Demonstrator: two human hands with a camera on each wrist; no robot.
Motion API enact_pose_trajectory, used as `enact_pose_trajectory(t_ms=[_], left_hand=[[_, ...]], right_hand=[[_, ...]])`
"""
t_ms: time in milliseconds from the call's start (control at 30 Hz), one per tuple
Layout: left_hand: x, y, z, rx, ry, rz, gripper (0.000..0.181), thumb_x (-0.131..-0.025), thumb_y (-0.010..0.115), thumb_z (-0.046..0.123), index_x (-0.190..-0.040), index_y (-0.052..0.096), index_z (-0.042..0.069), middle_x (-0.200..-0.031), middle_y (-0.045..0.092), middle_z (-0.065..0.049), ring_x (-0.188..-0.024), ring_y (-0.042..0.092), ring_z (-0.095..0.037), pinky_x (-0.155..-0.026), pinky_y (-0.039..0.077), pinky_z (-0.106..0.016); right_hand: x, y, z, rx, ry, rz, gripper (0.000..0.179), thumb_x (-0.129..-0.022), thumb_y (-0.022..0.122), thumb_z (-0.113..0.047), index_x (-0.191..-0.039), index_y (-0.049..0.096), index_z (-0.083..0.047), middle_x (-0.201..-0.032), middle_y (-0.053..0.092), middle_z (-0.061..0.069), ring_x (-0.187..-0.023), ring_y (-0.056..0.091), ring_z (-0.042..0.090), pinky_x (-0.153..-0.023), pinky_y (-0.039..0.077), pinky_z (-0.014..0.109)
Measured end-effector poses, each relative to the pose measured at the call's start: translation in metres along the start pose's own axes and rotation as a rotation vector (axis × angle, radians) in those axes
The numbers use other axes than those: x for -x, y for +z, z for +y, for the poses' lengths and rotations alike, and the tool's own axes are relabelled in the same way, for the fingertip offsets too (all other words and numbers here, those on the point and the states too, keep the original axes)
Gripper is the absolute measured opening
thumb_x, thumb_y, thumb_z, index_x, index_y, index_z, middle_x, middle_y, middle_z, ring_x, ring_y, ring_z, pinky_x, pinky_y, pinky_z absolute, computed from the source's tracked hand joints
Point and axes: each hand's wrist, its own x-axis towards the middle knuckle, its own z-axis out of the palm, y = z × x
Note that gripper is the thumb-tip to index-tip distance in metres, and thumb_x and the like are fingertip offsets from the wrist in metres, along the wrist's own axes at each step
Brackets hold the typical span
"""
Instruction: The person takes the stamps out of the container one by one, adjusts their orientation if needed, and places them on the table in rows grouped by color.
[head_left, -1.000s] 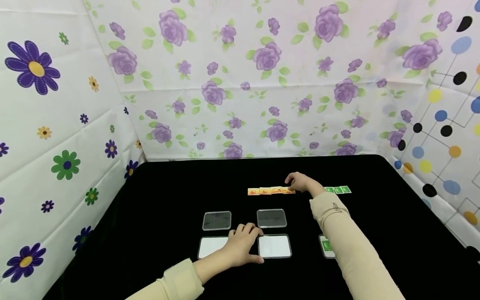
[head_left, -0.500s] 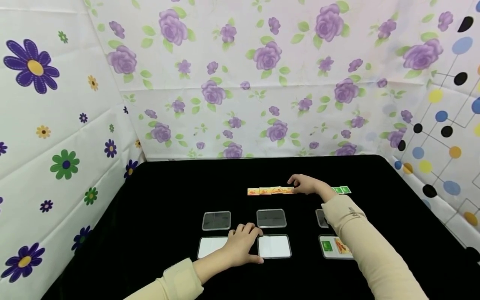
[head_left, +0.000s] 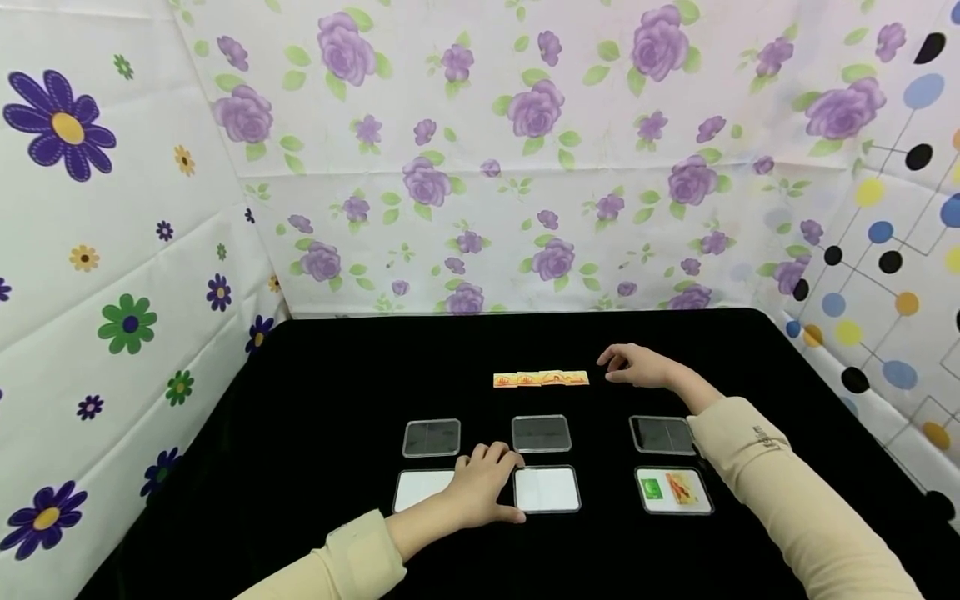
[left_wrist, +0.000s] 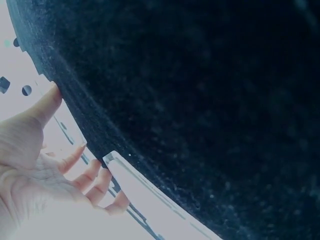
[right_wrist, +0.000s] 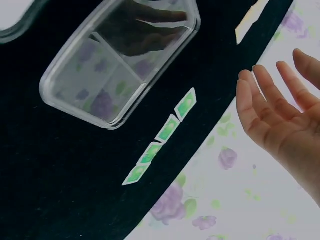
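Right hand (head_left: 637, 367): is hovering over the far part of the black cloth (head_left: 337, 392), its fingers loosely bending and standing apart. Orange cards (head_left: 542, 378), four in a row: are lying flat just left of its fingertips. Green cards (right_wrist: 167, 129), four in a row: are lying between the hand and the right lid (head_left: 663, 435); hand and wrist (head_left: 693, 390) are screening them from the head view. Left hand (head_left: 483, 487): is spreading its fingers and thumb at the near side of the middle tray (head_left: 547, 489), and is partly covering the left tray (head_left: 420, 487). Left lid (head_left: 432, 438), middle lid (head_left: 542, 434): are lying beyond those trays. Right tray (head_left: 703, 498): is holding one green card (head_left: 652, 488) and one orange card (head_left: 683, 489).
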Motion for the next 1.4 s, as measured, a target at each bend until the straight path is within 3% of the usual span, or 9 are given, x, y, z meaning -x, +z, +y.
enact_pose_trajectory(t_ms=[300, 567, 800, 1133, 1267, 1400], left_hand=[[0.0, 0.002, 0.0, -0.008, -0.008, -0.013, 0.067, -0.072, 0.076, 0.048, -0.125, 0.05, 0.016, -0.131, 0.046, -0.007, -0.115, 0.045, -0.026, -0.086, 0.042, -0.047], [0.002, 0.002, -0.001, -0.021, -0.002, -0.016, 0.067, -0.073, 0.075, 0.049, -0.126, 0.049, 0.016, -0.132, 0.046, -0.007, -0.115, 0.045, -0.026, -0.086, 0.043, -0.046], [0.005, 0.001, -0.002, -0.031, 0.014, -0.006, 0.067, -0.074, 0.074, 0.049, -0.127, 0.05, 0.016, -0.13, 0.047, -0.007, -0.114, 0.046, -0.024, -0.085, 0.043, -0.045], [0.001, -0.005, -0.002, -0.028, 0.016, -0.053, 0.067, -0.076, 0.073, 0.05, -0.129, 0.052, 0.015, -0.129, 0.051, -0.006, -0.113, 0.049, -0.025, -0.085, 0.048, -0.046], [-0.002, -0.008, 0.001, -0.029, 0.007, -0.062, 0.064, -0.076, 0.072, 0.051, -0.127, 0.054, 0.016, -0.124, 0.054, -0.005, -0.11, 0.051, -0.024, -0.081, 0.05, -0.044], [-0.004, -0.012, 0.007, -0.039, 0.011, -0.064, 0.063, -0.076, 0.072, 0.051, -0.126, 0.055, 0.017, -0.121, 0.056, -0.004, -0.106, 0.053, -0.022, -0.077, 0.05, -0.042]], right_hand=[[0.014, 0.006, 0.001, 0.033, -0.046, 0.028, 0.03, -0.095, 0.054, -0.01, -0.119, 0.052, 0.008, -0.104, 0.06, 0.021, -0.093, 0.06, 0.033, -0.078, 0.051, 0.042], [0.03, 0.013, 0.005, 0.035, -0.088, 0.038, 0.028, -0.094, 0.055, -0.01, -0.116, 0.053, 0.008, -0.103, 0.06, 0.02, -0.088, 0.062, 0.029, -0.074, 0.052, 0.038], [0.049, 0.017, 0.005, 0.0, -0.19, 0.026, 0.03, -0.094, 0.055, -0.009, -0.115, 0.052, 0.012, -0.102, 0.061, 0.021, -0.089, 0.062, 0.031, -0.074, 0.053, 0.032], [0.082, 0.02, 0.015, -0.061, -0.323, 0.077, 0.026, -0.095, 0.052, -0.004, -0.113, 0.051, 0.014, -0.098, 0.059, 0.022, -0.084, 0.06, 0.015, -0.069, 0.05, 0.025], [0.092, 0.026, 0.019, -0.043, -0.327, 0.094, 0.025, -0.094, 0.053, -0.005, -0.113, 0.052, 0.012, -0.097, 0.06, 0.02, -0.083, 0.059, 0.007, -0.067, 0.05, 0.025], [0.097, 0.028, 0.022, -0.043, -0.356, 0.106, 0.024, -0.094, 0.053, -0.004, -0.113, 0.052, 0.011, -0.097, 0.059, 0.02, -0.08, 0.06, 0.012, -0.065, 0.049, 0.025]])
